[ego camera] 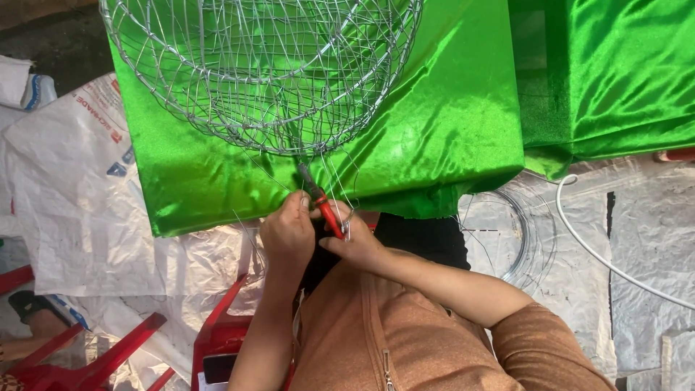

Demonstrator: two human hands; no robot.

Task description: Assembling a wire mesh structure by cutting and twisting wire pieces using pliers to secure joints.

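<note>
The head view looks straight down on a person in a brown zip-front top seated at a desk draped in shiny green satin cloth (434,123). On that cloth sits a round wire basket frame (264,69) of silvery strands — its rim reaches the top edge of the picture, and its lower edge lies just above the hands.

The right hand (351,239) is closed around the red handles of a pair of pliers (322,203), whose dark nose points up toward the bottom of the basket frame, where loose thin wire ends (337,177) hang down. The left hand (288,228) sits right beside it, fingertips pinched together at the pliers' handles near those strands; whether it grips a strand cannot be told. The two hands touch at the desk's near edge.

Under the desk, white plastic sacking (79,210) covers the floor. A coil of thin wire (517,232) lies to the right — beside it, a white cable (601,253) curves away. Red plastic stool legs (108,358) show at lower left.
</note>
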